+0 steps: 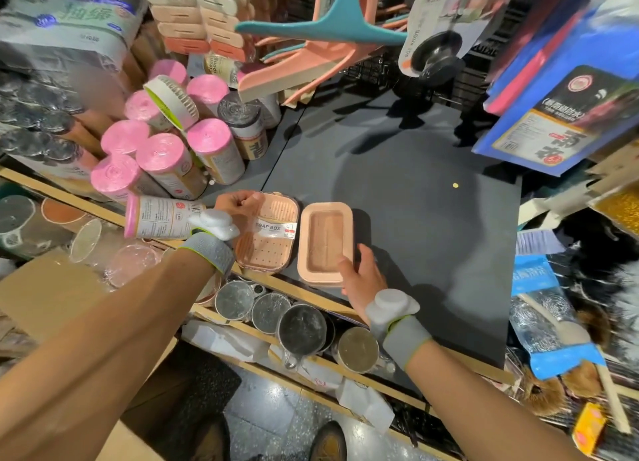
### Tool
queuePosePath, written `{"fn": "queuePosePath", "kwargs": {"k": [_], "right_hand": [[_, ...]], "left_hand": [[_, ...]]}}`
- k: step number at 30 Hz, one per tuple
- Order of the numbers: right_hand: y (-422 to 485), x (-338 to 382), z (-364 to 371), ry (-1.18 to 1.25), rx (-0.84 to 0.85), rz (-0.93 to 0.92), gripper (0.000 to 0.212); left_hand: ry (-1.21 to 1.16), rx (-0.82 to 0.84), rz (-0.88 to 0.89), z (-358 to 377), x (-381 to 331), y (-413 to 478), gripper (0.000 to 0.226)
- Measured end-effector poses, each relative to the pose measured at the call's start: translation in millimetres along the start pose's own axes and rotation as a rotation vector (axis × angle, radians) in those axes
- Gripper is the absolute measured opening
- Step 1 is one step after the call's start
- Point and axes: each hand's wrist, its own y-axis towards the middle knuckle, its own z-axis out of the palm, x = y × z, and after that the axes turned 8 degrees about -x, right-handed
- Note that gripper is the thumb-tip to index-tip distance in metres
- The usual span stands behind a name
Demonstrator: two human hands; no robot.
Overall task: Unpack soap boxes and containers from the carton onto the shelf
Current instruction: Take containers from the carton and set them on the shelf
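Two peach soap boxes lie side by side at the front edge of the dark shelf. The left soap box is wrapped and carries a "SOAP BOX" label; my left hand grips its far left corner with curled fingers. The right soap box shows a plain recessed top. My right hand holds its near right corner, thumb on the rim and fingers along the side. The brown carton sits at lower left, partly hidden by my left arm.
Pink-capped rolls are stacked on the shelf's left, one lying by my left wrist. Hangers and blue packs hang overhead. Metal pots fill the lower shelf. Brushes and scourers crowd the right.
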Motion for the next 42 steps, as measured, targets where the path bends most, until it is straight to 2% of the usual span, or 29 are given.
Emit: {"fn": "queuePosePath", "kwargs": {"k": [4,7,11,18,25,32,35,36,38,40,42], "right_hand": [[-3.1,3.7,-1.6,-0.150,0.053,-0.032,0.048],[-4.4,4.1,0.1,-0.169,0.059,-0.041,0.042],[-5.1,3.6,2.0,-0.185,0.053,-0.037,0.039],[-2.6,1.8,1.7,-0.180,0.053,-0.037,0.039],[-2.3,-3.6,-1.2,-0.160,0.051,-0.041,0.042],[-3.4,-12.1,0.2,-0.065,0.031,-0.049,0.047],[-4.8,-15.8,-3.0,-0.054,0.015,-0.053,0.044],[-5.2,-17.1,-5.1,-0.060,0.012,-0.062,0.044],[-5.3,-21.4,-10.5,-0.066,0.021,-0.073,0.044],[-5.3,-23.0,-14.0,-0.074,0.030,-0.083,0.045],[-4.7,-25.3,-18.0,-0.075,0.026,-0.086,0.045]], "left_hand": [[0.032,-0.004,0.019,3.3,-0.7,3.6,0.013],[0.024,-0.031,0.012,3.8,2.3,4.7,0.004],[0.166,0.027,0.048,-1.8,6.7,2.1,0.032],[0.412,0.159,0.115,-7.6,10.5,-10.8,0.065],[0.440,0.191,0.173,-7.5,14.2,-12.1,0.062],[0.376,0.221,0.145,-6.8,12.4,-12.3,0.065],[0.392,0.103,0.175,-0.9,-0.6,-25.9,0.070],[0.423,0.037,0.199,1.8,-2.0,-29.2,0.069],[0.478,-0.020,0.257,11.5,-2.2,-37.7,0.051],[0.391,0.045,0.219,22.3,-0.7,-49.0,0.029],[0.347,0.151,0.167,34.7,3.3,-61.5,0.019]]}}
